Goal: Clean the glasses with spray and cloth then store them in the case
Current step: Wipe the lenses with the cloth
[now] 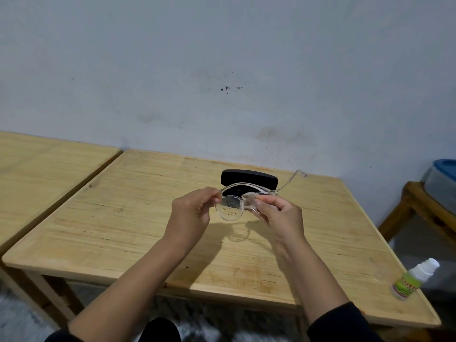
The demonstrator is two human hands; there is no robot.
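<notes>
Clear-framed glasses (229, 211) hang in the air above the middle of the wooden table (123, 230). Droplets speckle the left lens. My left hand (192, 213) pinches the frame's left edge. My right hand (278, 215) presses a small pale cloth (249, 198) against the right lens, which it mostly hides. One temple arm sticks out to the right toward the table's far edge. A black glasses case (249, 178) lies shut on the table just behind the glasses. A small spray bottle (414, 280) with a white cap and green label lies at the table's right front edge.
A second wooden table (37, 169) adjoins on the left. At the right stands a wooden stool (424, 208) bearing a grey tub with a blue lid (444, 183). A pale wall rises right behind the table. My dark-clothed knee shows below the front edge.
</notes>
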